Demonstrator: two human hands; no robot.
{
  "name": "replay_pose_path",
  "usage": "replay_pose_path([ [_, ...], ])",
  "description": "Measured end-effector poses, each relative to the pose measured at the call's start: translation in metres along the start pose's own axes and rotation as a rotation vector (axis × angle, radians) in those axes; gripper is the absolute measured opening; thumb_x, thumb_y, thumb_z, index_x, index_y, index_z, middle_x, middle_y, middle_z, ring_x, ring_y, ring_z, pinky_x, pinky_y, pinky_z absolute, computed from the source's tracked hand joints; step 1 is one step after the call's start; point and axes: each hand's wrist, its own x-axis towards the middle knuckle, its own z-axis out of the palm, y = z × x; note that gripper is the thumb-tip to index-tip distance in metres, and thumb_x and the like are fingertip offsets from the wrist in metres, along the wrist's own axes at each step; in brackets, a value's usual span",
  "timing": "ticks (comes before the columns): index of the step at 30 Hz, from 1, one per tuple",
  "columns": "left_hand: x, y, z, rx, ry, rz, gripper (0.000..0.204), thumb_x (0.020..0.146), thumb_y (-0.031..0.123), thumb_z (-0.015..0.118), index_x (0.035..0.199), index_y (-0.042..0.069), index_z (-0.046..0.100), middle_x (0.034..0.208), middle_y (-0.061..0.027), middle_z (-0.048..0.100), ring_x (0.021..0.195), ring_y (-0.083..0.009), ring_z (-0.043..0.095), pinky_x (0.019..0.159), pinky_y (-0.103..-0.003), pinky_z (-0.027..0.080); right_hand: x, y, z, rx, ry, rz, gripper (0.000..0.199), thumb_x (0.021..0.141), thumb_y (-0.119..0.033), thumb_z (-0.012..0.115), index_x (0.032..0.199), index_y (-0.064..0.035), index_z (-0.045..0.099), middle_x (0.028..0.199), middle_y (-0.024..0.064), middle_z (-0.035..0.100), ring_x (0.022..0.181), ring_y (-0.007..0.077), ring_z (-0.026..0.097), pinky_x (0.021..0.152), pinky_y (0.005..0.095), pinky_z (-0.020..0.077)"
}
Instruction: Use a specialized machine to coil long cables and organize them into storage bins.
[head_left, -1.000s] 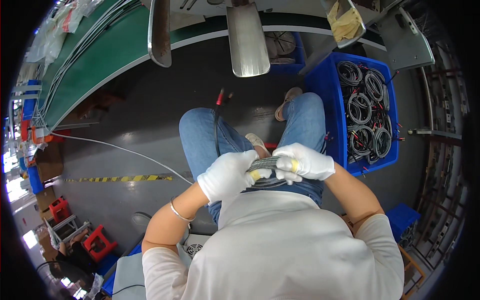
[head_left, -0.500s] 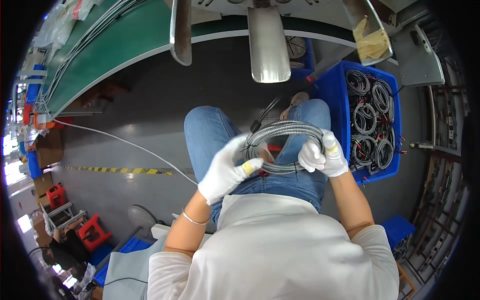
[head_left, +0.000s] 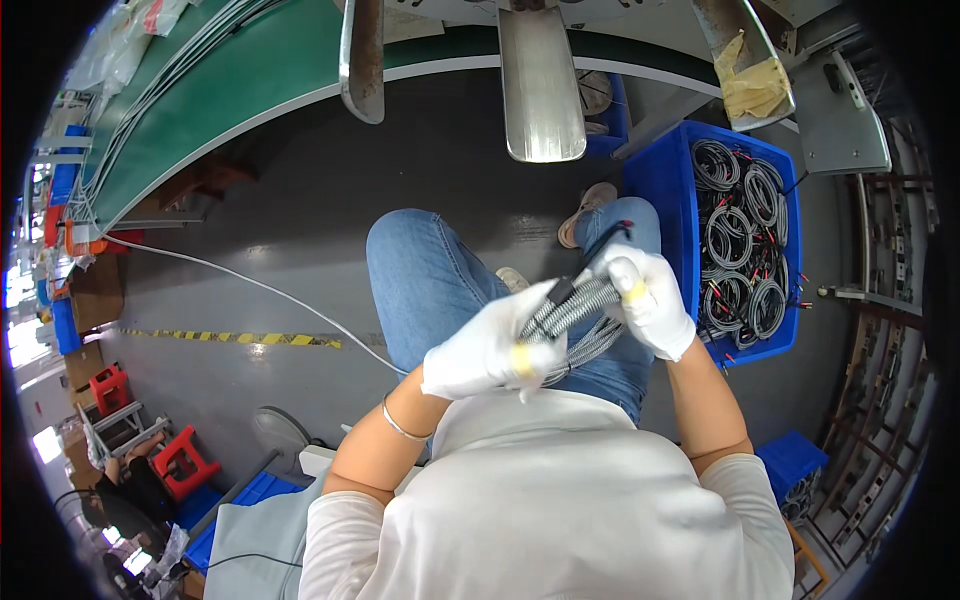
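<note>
Over my lap I hold a coil of grey braided cable [head_left: 577, 318], now tilted and seen partly edge-on. My left hand [head_left: 490, 348], in a white glove with a yellow patch, is closed round the coil's near left side. My right hand [head_left: 648, 300], gloved the same way, grips the coil's far right side, its fingers somewhat blurred. A black sleeve [head_left: 560, 292] on the cable shows between the hands. Beyond my right hand a dark cable end [head_left: 612, 238] sticks out, smeared by motion.
To my right stands a blue crate [head_left: 665, 200] filled with several coiled grey cables [head_left: 730, 238]. Ahead, metal chutes [head_left: 542, 90] hang at the edge of a green-topped table [head_left: 270, 75]. A white cable [head_left: 240, 268] crosses on the left. Red stools [head_left: 185, 462] stand behind left.
The ring of cable has been tilted from lying open and flat to nearly edge-on. My left hand has moved right, closer to my right hand, and the dark cable end has swung right.
</note>
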Motion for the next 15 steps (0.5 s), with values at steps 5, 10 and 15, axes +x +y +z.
replay_pose_path([
  [5, 0.01, -0.002, -0.002, -0.364, 0.292, -0.016, 0.073, 0.095, 0.061, 0.024, 0.119, -0.001, 0.054, 0.053, 0.004, 0.037, 0.038, -0.0072, 0.033, 0.038, -0.023, 0.034, 0.006, -0.014, -0.005, -0.433, 0.407, -0.238, 0.043, 0.096, -0.041, 0.047, 0.098, 0.0004, 0.06, 0.088, 0.0111, 0.062, 0.082, 0.0222, 0.062, 0.077, 0.0305, 0.0476],
  [10, 0.02, 0.001, 0.007, -0.188, 0.479, 0.029, 0.067, 0.096, 0.06, 0.025, 0.096, 0.002, 0.058, 0.056, 0.0029, 0.044, 0.04, -0.0071, 0.038, 0.04, -0.022, 0.036, -0.012, -0.031, 0.01, 0.869, -0.247, 0.617, 0.061, 0.097, -0.051, 0.037, 0.089, 0.0038, 0.062, 0.062, 0.0094, 0.059, 0.054, 0.0207, 0.062, 0.047, 0.0315, 0.0523],
  [15, 0.019, -0.007, 0.01, 0.078, 0.47, 0.19, 0.058, 0.096, 0.058, 0.032, 0.1, 0.004, 0.049, 0.065, 0.0001, 0.048, 0.046, -0.0068, 0.042, 0.044, -0.021, 0.039, 0.004, -0.028, 0.011, 1.273, -0.467, 0.778, 0.061, 0.097, -0.05, 0.036, 0.092, 0.0045, 0.063, 0.065, 0.0088, 0.059, 0.048, 0.0211, 0.058, 0.043, 0.0313, 0.0512],
])
